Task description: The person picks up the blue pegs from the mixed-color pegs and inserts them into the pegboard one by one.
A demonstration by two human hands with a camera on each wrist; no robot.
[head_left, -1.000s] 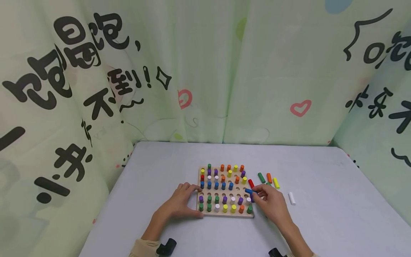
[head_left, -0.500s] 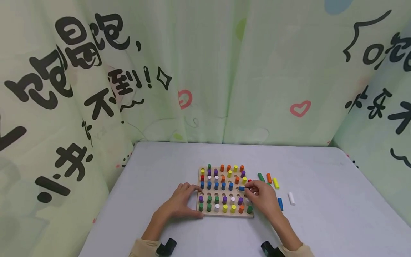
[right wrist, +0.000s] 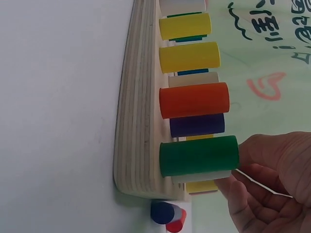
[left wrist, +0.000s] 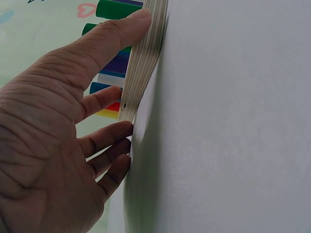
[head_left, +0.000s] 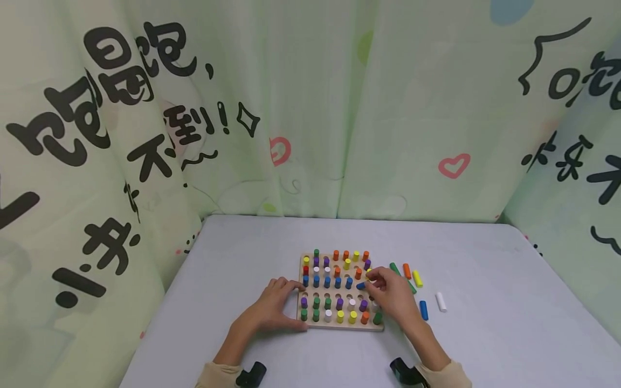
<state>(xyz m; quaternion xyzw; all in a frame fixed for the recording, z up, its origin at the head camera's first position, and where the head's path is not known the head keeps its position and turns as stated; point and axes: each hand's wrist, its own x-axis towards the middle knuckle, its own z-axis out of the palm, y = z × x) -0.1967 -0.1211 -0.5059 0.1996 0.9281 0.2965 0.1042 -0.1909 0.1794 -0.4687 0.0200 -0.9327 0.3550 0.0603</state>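
Observation:
A wooden peg board [head_left: 335, 292] with rows of coloured pegs sits on the table in the head view. My left hand [head_left: 271, 306] rests at its left side: the straight thumb [left wrist: 116, 36] touches the board's edge near the front corner, the index finger farther back. My right hand [head_left: 392, 295] pinches a blue peg [head_left: 360, 286] by one end, tilted low over the board at the right of the blue row. In the right wrist view, a standing green peg [right wrist: 199, 156] partly covers that hand, and the pinched peg is hidden.
Right of the board lie loose pegs: green [head_left: 395, 268], orange [head_left: 407, 271], yellow [head_left: 418, 278], white [head_left: 441, 302] and blue [head_left: 424, 310]. The right wrist view shows a dark blue peg [right wrist: 164, 212] and a red one [right wrist: 177, 222] beyond the board's end. A printed curtain [head_left: 310, 108] hangs behind the table.
My right hand has carried the blue peg leftward from the board's right edge to over the board. The loose blue peg it covered now shows. My left hand has stayed put.

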